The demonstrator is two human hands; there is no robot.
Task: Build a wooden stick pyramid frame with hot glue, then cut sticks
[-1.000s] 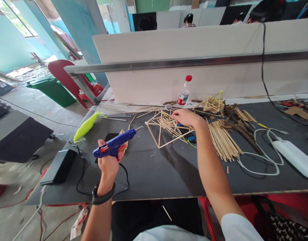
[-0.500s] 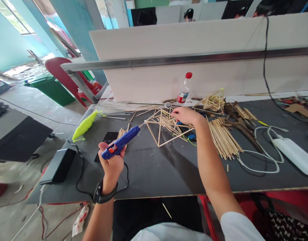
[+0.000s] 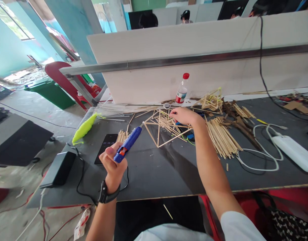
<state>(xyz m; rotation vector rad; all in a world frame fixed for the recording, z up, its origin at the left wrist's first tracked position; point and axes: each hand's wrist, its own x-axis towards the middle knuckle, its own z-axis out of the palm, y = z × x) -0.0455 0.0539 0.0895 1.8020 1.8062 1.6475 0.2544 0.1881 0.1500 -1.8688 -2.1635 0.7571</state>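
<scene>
My left hand (image 3: 114,164) is wrapped round a blue hot glue gun (image 3: 128,144), whose nozzle touches or nearly touches the left corner of a frame of thin wooden sticks (image 3: 158,134). At the frame's far side, my right hand (image 3: 182,115) has its fingertips pinched together on or beside the frame; what they hold is too small to make out. Loose sticks (image 3: 169,124) lie under and behind the frame. To the right, near my right forearm, is a large bundle of sticks (image 3: 223,137).
A phone (image 3: 106,147) with a timer, a black box (image 3: 58,170) and a yellow-green pouch (image 3: 84,129) are on the left. Behind the frame stands a bottle (image 3: 182,89). A white power bank (image 3: 293,152) with looping cable lies right. A white partition (image 3: 148,83) borders the table's back.
The rear of the glue gun has swung right and down, so it points more steeply, with its nozzle still at the frame's left corner. My right hand has stayed nearly still.
</scene>
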